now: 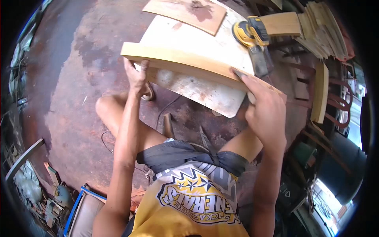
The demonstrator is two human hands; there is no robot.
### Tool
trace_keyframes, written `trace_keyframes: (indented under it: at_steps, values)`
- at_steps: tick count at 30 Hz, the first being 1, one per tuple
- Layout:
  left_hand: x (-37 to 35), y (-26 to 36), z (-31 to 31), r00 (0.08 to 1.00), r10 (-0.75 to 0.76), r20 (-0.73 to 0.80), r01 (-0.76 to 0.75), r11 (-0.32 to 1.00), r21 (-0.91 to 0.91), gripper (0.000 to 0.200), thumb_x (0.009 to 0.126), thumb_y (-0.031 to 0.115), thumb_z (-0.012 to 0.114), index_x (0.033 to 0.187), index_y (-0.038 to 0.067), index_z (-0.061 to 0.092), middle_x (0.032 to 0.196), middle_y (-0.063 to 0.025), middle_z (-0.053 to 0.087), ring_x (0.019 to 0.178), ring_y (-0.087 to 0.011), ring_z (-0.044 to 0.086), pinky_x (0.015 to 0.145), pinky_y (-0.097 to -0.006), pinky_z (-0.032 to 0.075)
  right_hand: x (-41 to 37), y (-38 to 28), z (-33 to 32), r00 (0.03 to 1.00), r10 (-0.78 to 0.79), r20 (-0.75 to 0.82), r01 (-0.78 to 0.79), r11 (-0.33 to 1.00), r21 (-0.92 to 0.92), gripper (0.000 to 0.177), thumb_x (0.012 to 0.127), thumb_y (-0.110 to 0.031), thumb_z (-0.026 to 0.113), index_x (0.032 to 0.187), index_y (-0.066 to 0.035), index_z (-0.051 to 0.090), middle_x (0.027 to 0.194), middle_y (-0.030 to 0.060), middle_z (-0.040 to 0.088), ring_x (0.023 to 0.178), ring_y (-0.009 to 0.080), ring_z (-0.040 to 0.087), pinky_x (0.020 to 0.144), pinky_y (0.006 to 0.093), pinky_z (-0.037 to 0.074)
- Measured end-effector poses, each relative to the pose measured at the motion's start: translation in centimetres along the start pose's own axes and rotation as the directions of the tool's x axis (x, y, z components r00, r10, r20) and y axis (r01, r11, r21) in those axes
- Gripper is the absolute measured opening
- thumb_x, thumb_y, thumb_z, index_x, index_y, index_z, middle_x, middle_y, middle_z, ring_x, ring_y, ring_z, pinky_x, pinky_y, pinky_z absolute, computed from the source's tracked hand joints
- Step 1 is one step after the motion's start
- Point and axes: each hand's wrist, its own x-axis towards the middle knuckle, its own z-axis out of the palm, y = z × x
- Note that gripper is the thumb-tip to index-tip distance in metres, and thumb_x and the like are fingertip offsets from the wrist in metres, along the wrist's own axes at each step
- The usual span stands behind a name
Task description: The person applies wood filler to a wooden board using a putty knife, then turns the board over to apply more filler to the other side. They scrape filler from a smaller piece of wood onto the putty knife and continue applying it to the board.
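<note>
A long, slightly curved wooden board (177, 57) stands on its narrow edge over a white work surface (197, 93). My left hand (136, 75) grips the board near its left end, with the thumb on the near face and the fingers partly hidden. At the board's right part, my right hand (266, 104) is closed, its index finger stretched along the wood. Under that fingertip shows a small dark flat piece (238, 74), which looks like sandpaper. The other fingers of this hand are mostly hidden behind it.
A yellow and black power sander (252, 31) rests on the white surface at the right. Another flat board (189, 14) with a dark stain lies at the far side. Stacked wooden pieces (323, 31) are at the upper right. A cable (167, 104) runs across the floor.
</note>
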Motion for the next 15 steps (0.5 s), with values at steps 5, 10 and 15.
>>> trace_keyframes:
  at_steps: [5,10,15]
  values:
    - [-0.2,-3.0,-0.3,0.999,0.035,0.011,-0.035,0.999,0.001,0.077,0.082,0.048,0.075,0.130,-0.003,0.043,0.121,-0.0151,0.052,0.114,-0.0262,0.049,0.100,-0.0398,0.038,-1.5,-1.4,1.9,0.999,-0.033,-0.006,0.032,0.996,-0.083,0.055,0.069,0.007,0.050,0.120,-0.005,0.065,0.120,0.0154,0.066,0.111,0.0310,0.062,0.095,0.0401,0.047]
    - [-0.4,-1.9,0.0,1.000,-0.001,0.026,0.003,0.996,-0.086,0.075,0.086,0.042,0.074,0.134,-0.002,0.039,0.126,-0.0154,0.050,0.119,-0.0261,0.048,0.103,-0.0412,0.036,-1.4,-1.6,0.3,1.000,0.025,-0.003,-0.025,1.000,0.003,0.054,0.068,0.007,0.051,0.120,0.000,0.063,0.120,0.0191,0.064,0.113,0.0321,0.061,0.097,0.0408,0.046]
    - [-0.2,-1.8,0.5,0.997,0.079,-0.007,-0.079,0.990,-0.116,0.065,0.089,0.037,0.071,0.131,-0.002,0.041,0.120,-0.0109,0.053,0.110,-0.0198,0.051,0.097,-0.0347,0.040,-2.1,-1.6,1.5,0.998,-0.055,0.005,0.054,0.997,0.050,0.059,0.065,0.007,0.051,0.121,-0.003,0.063,0.119,0.0219,0.064,0.111,0.0343,0.061,0.093,0.0403,0.049]
